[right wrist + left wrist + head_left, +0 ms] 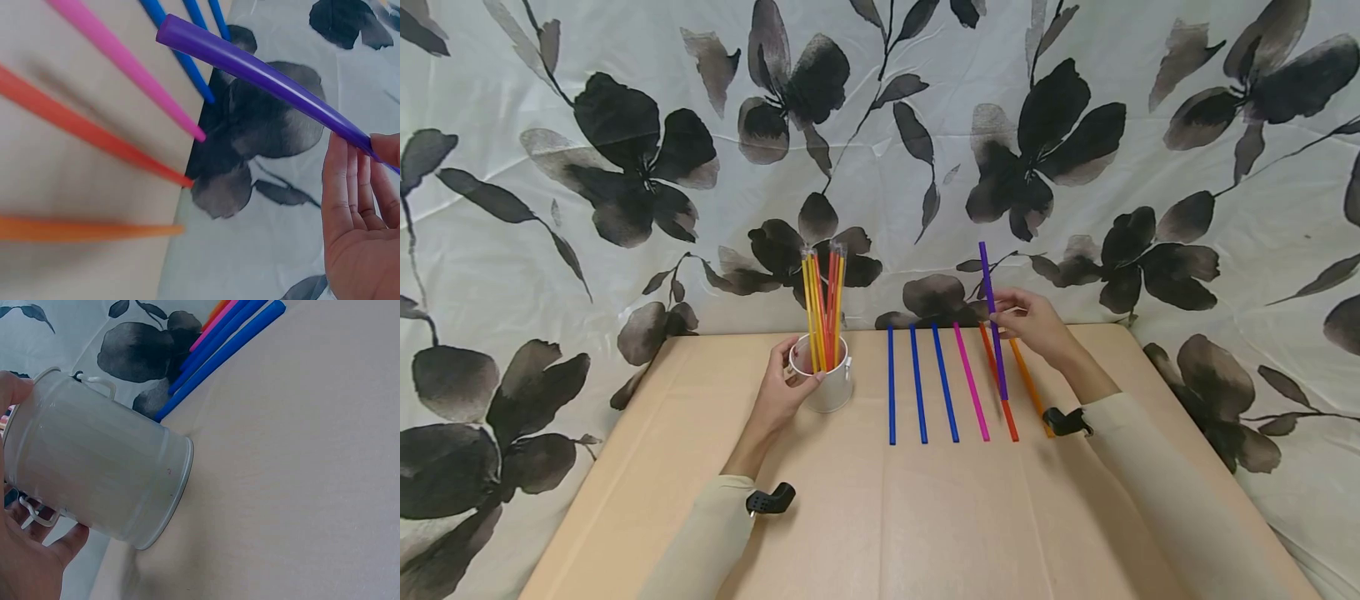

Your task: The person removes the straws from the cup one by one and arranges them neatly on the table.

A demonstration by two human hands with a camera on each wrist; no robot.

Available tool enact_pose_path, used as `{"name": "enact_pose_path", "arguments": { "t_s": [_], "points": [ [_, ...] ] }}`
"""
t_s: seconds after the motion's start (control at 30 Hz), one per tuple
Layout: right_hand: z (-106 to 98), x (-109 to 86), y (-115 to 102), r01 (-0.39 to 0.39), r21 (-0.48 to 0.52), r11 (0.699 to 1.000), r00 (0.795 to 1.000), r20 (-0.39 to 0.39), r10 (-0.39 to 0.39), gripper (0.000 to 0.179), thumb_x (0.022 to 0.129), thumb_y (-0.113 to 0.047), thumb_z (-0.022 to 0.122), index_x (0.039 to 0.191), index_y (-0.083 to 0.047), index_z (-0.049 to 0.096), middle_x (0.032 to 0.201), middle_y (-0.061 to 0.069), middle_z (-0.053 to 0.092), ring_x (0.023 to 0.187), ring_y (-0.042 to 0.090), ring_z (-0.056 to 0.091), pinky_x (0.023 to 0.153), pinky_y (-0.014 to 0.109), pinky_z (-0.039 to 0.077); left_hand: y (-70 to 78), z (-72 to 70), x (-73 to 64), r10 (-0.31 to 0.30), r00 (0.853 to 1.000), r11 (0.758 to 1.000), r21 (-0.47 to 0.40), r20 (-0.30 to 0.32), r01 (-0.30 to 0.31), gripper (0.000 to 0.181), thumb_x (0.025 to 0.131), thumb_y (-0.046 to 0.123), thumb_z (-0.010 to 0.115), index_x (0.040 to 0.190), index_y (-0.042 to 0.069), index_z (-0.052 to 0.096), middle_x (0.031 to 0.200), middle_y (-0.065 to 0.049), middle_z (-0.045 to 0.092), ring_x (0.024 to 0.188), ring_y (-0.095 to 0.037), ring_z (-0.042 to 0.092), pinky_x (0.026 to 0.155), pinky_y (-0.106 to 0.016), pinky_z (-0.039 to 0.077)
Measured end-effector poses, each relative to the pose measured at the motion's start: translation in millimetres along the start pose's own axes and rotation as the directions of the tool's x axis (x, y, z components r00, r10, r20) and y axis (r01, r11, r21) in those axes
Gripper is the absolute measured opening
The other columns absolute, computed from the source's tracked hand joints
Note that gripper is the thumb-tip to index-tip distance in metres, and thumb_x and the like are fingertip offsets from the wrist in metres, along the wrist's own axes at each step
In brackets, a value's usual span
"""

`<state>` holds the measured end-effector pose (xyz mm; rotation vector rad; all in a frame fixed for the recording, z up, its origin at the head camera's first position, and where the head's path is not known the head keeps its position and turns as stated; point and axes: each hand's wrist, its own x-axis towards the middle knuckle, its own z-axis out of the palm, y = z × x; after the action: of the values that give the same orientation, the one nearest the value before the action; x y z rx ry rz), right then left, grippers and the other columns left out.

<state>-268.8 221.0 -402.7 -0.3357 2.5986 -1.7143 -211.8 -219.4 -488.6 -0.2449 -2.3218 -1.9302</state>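
A purple straw (988, 292) is pinched between the thumb and fingers of my right hand (1033, 329). In the head view it stands nearly upright, raised above the row of straws, its lower end overlapping a red straw (1011, 421). The right wrist view shows the purple straw (262, 81) slanting away from my right hand (362, 206). My left hand (777, 390) grips a small white pail (831, 392) by its side, thumb near the rim. Several yellow and red-orange straws (823, 312) stand in the pail. Its side handle (100, 384) shows in the left wrist view.
Right of the pail, blue straws (917, 383), a pink straw (972, 383) and an orange straw (1032, 387) lie in a row with the red one. They rest on a light brown table (850, 517). Behind hangs a floral cloth (880, 192).
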Motion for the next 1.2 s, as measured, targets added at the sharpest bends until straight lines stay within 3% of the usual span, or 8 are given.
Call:
{"name": "enact_pose_path", "arguments": {
  "t_s": [0.13, 0.37, 0.7, 1.2],
  "points": [
    [-8.9, -1.9, 6.8, -0.022, -0.005, 1.000, 1.000, 0.001, 0.022, 0.045, 0.102, -0.012, 0.060, 0.144, 0.001, 0.050, 0.123, 0.024, 0.056, 0.100, 0.020, 0.065, 0.087, 0.040, 0.061, -0.1, 0.2, -0.3, -0.001, 1.000, 1.000, 0.002, -0.002, 0.001, 0.085, 0.090, 0.015, 0.077, 0.157, 0.007, 0.024, 0.151, -0.020, 0.034, 0.142, -0.035, 0.034, 0.118, -0.054, 0.035],
    [-22.8, 0.4, 23.6, -0.061, -0.024, 0.998, 0.998, -0.013, 0.061, 0.045, 0.102, -0.013, 0.060, 0.143, 0.003, 0.049, 0.122, 0.024, 0.056, 0.101, 0.022, 0.066, 0.092, 0.051, 0.057, -2.4, 2.0, 1.7, 0.002, 1.000, 1.000, 0.003, -0.009, -0.002, 0.084, 0.090, 0.013, 0.077, 0.156, 0.006, 0.025, 0.149, -0.021, 0.035, 0.141, -0.035, 0.035, 0.118, -0.054, 0.035],
    [-43.5, 2.4, 40.6, -0.075, -0.045, 0.996, 0.997, 0.014, 0.075, 0.046, 0.103, -0.013, 0.059, 0.143, 0.006, 0.047, 0.120, 0.026, 0.055, 0.097, 0.019, 0.068, 0.087, 0.042, 0.060, -4.0, 4.2, 5.6, 0.004, 1.000, 1.000, 0.018, -0.023, -0.004, 0.084, 0.090, 0.014, 0.077, 0.156, 0.007, 0.025, 0.150, -0.018, 0.036, 0.141, -0.033, 0.035, 0.118, -0.055, 0.035],
    [-62.5, -1.7, 67.2, -0.142, -0.087, 0.986, 0.989, 0.019, 0.144, 0.048, 0.104, -0.014, 0.059, 0.144, 0.006, 0.044, 0.123, 0.027, 0.055, 0.101, 0.022, 0.068, 0.091, 0.045, 0.059, -1.9, 4.1, 4.6, 0.015, 1.000, 1.000, 0.015, -0.021, -0.014, 0.085, 0.090, 0.015, 0.078, 0.156, 0.007, 0.025, 0.151, -0.017, 0.035, 0.142, -0.032, 0.034, 0.118, -0.054, 0.035]
  ]
}}
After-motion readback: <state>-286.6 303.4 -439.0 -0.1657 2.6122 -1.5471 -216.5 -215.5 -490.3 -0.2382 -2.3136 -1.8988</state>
